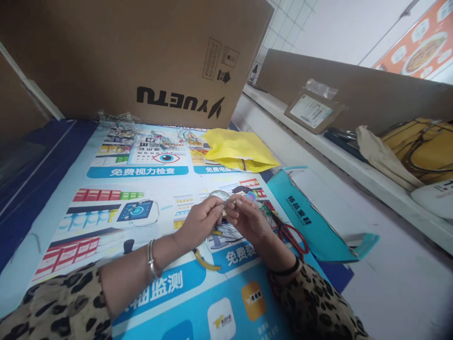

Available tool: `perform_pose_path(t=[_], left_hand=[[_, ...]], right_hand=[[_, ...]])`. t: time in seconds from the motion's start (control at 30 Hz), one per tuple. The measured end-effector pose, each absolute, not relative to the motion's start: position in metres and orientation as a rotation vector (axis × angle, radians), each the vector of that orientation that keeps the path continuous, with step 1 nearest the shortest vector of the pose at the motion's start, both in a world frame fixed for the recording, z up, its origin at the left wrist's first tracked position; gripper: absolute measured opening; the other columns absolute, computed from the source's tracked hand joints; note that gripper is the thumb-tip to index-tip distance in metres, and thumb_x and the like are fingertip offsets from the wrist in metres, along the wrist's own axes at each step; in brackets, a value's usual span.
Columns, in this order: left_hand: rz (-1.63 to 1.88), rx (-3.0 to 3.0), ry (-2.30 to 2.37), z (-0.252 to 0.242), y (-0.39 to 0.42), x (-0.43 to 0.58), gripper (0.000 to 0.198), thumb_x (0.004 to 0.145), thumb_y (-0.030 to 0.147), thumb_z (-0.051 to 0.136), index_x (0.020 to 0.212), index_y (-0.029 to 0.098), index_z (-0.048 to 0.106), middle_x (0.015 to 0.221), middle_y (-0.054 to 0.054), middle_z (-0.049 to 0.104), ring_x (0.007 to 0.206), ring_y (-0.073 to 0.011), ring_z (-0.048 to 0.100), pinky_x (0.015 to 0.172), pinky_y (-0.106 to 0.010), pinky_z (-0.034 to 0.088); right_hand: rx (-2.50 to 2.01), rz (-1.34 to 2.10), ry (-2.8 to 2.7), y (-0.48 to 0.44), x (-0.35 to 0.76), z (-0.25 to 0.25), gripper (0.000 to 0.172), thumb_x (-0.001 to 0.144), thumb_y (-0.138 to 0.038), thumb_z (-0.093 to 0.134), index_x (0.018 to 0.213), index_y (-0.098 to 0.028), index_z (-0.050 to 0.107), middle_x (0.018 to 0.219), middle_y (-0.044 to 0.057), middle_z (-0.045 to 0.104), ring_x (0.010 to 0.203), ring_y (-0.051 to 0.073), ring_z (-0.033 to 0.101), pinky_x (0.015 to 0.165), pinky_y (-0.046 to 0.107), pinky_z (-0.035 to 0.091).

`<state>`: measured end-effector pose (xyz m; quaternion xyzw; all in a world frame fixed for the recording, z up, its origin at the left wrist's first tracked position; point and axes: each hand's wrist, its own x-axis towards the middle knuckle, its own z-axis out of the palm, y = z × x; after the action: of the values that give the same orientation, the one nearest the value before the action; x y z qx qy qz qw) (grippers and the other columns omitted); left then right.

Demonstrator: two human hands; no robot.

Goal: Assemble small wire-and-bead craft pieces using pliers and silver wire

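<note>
Above the printed sheet, my left hand (205,215) and my right hand (249,219) meet with thumbs and forefingers pinched together. Between them is a thin loop of wire or cord (219,192), its ends mostly hidden by the fingertips. Whatever small piece sits in the right pinch is too tiny to name. Below the hands lies a tool with curved yellow handles (207,262), partly covered. Red-handled scissors (295,240) rest beside my right wrist, near a tangle of thin coloured cords.
Tangled wire pieces (159,139) lie at the back of the sheet, left of a yellow bag (240,150). A teal box lid (307,215) stands at the right edge. A large cardboard box (141,52) blocks the far side; a cluttered white ledge (318,139) runs along the right.
</note>
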<state>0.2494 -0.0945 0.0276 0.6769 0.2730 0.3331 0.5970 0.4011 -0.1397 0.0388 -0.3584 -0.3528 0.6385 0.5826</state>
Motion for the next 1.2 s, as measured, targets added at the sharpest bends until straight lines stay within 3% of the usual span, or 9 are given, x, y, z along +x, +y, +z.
perform_pose_path(t=[0.33,0.63,1.2], left_hand=[[0.761,1.610,0.635,0.030,-0.095,0.249,0.018,0.086,0.032,0.041,0.076,0.020,0.050,0.060,0.003,0.055,0.048,-0.0079,0.046,0.049,-0.019,0.037],[0.700,1.727,0.615,0.034,-0.095,0.248,0.020,0.086,0.029,0.041,0.074,0.018,0.053,0.053,0.004,0.053,0.052,-0.0095,0.048,0.057,-0.021,0.039],[0.618,1.640,0.633,0.033,-0.095,0.248,0.021,0.085,0.028,0.042,0.067,0.017,0.049,0.050,0.006,0.050,0.039,-0.0059,0.042,0.046,-0.019,0.036]], right_hand=[[-0.804,1.528,-0.795,-0.138,0.401,0.035,0.015,0.081,-0.031,0.057,0.074,-0.018,0.053,0.068,-0.003,0.031,0.051,0.007,0.021,0.043,0.017,0.028],[-0.816,1.556,-0.765,-0.138,0.400,0.032,0.019,0.084,-0.029,0.054,0.074,-0.014,0.055,0.065,-0.004,0.036,0.050,0.004,0.026,0.044,0.016,0.024],[-1.094,1.249,-1.071,-0.138,0.403,0.025,0.022,0.083,-0.038,0.054,0.082,-0.017,0.061,0.055,-0.005,0.045,0.047,0.006,0.041,0.048,0.021,0.031]])
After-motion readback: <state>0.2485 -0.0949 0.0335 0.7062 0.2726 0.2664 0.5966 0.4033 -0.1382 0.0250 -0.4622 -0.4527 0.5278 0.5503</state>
